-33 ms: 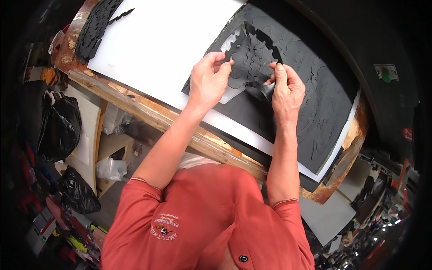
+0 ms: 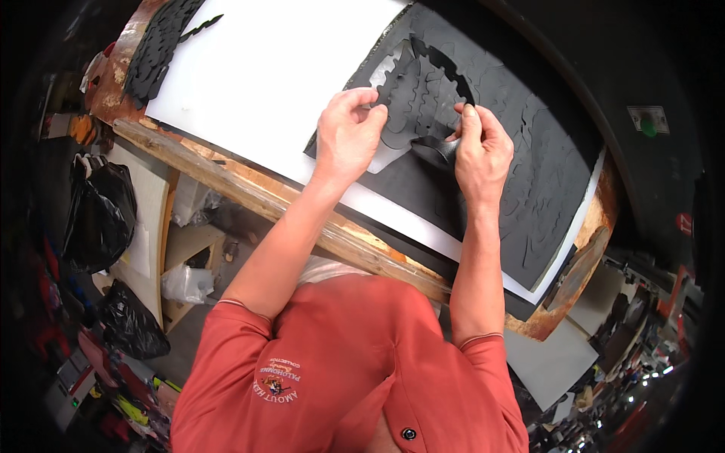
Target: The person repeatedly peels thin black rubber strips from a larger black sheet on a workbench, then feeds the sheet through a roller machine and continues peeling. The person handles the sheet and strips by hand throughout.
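A black sheet (image 2: pixel 408 189) with many wavy cut lines lies on the table. Above its upper part, a loose strip of the same black material with a notched edge (image 2: pixel 447 65) arches up and bends round to my right hand (image 2: pixel 483 155). The thumb and fingers of that hand pinch the strip, and a flap (image 2: pixel 434 149) curls beside them. My left hand (image 2: pixel 349 136) hovers over the sheet's left edge, thumb and forefinger apart, with nothing visible between them. Some of its fingers are hidden. Pale backing shows through gaps in the black sheet.
A white board (image 2: pixel 249 83) extends left under the black sheet. Black cut pieces (image 2: pixel 155 64) are piled at the far left, with one thin notched strip (image 2: pixel 202 28) beside them. A wooden rail (image 2: pixel 242 185) borders the near edge. A dark machine body (image 2: pixel 627 83) stands at the right.
My left thumb and forefinger have drawn back slightly from the notched strip and parted. My right hand keeps its pinch in nearly the same place.
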### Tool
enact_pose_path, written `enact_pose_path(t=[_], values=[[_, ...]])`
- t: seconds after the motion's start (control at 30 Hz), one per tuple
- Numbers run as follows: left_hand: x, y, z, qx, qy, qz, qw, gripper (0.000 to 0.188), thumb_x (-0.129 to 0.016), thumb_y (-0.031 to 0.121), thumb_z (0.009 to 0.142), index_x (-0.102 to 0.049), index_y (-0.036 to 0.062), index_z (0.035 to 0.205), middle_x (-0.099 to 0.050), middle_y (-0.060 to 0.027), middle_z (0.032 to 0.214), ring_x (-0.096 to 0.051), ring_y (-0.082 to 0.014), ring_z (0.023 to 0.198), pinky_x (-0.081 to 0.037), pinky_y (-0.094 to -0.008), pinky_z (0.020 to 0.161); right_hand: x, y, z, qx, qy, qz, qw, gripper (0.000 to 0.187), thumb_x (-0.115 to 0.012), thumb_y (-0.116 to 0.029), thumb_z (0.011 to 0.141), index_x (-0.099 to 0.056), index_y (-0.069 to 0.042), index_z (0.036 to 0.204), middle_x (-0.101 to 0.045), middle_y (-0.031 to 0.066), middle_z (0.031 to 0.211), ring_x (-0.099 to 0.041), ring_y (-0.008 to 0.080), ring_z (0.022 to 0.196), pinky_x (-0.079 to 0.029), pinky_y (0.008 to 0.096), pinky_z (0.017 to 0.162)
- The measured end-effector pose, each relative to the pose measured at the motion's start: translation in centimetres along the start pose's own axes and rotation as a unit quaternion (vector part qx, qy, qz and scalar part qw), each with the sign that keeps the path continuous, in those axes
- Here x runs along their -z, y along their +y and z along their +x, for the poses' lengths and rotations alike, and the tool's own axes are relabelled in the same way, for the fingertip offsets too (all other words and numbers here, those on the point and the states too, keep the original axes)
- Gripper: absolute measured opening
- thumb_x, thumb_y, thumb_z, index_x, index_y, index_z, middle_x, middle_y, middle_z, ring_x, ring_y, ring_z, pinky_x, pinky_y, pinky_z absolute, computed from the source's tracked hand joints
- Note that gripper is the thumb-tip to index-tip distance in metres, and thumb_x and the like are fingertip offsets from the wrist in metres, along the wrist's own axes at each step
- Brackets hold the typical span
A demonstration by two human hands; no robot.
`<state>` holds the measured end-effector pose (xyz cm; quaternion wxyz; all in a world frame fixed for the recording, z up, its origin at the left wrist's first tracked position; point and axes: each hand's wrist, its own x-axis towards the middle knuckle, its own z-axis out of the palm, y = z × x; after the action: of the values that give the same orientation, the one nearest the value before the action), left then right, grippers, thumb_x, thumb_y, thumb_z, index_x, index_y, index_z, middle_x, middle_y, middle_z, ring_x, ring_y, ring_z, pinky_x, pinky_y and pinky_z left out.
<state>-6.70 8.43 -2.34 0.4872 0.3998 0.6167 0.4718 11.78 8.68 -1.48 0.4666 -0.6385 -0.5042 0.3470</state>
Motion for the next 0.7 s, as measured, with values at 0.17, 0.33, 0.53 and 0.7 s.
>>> enact_pose_path(t=[0.17, 0.33, 0.53, 0.7], values=[[0.4, -0.2, 0.0, 0.083, -0.074, -0.158, 0.981, 0.029, -0.072, 0.01, 0.102, -0.066, -0.0036, 0.128, -0.074, -0.0062, 0.111, -0.066, -0.0085, 0.091, -0.051, -0.0217, 0.077, -2.4, -1.2, -0.6, 0.253, 0.004, -0.228, 0.94, 0.011, -0.064, -0.007, 0.1, -0.072, -0.001, 0.101, -0.069, 0.0184, 0.088, -0.071, 0.0387, 0.073, -0.059, 0.0478, 0.066], [0.8, 0.0, 0.5, 0.136, -0.107, -0.251, 0.953, 0.031, -0.067, 0.014, 0.104, -0.063, -0.0003, 0.131, -0.075, -0.008, 0.116, -0.067, -0.0116, 0.102, -0.051, -0.0269, 0.086, -4.6, -2.1, -1.6, 0.176, -0.061, -0.229, 0.955, 0.033, -0.066, -0.027, 0.103, -0.07, 0.005, 0.11, -0.07, 0.0246, 0.094, -0.072, 0.045, 0.083, -0.06, 0.0503, 0.077], [0.2, -0.9, -0.1, 0.147, -0.127, -0.278, 0.941, 0.023, -0.059, 0.011, 0.109, -0.06, -0.0007, 0.128, -0.07, -0.0138, 0.13, -0.066, -0.0178, 0.112, -0.055, -0.0345, 0.097, -3.0, -1.3, 0.4, -0.009, -0.144, -0.113, 0.983, 0.029, -0.065, -0.028, 0.103, -0.072, 0.0, 0.106, -0.075, 0.0216, 0.091, -0.074, 0.0359, 0.082, -0.057, 0.0432, 0.077], [-1.2, -2.1, -1.2, -0.117, -0.04, -0.094, 0.988, 0.023, -0.05, 0.01, 0.113, -0.052, -0.0088, 0.126, -0.078, -0.0126, 0.097, -0.073, -0.0148, 0.092, -0.057, -0.029, 0.088, 2.0, 0.3, 1.8, -0.134, -0.074, 0.083, 0.985, 0.024, -0.065, -0.025, 0.109, -0.066, -0.01, 0.091, -0.061, -0.0036, 0.074, -0.055, 0.0058, 0.064, -0.045, 0.0246, 0.058]])
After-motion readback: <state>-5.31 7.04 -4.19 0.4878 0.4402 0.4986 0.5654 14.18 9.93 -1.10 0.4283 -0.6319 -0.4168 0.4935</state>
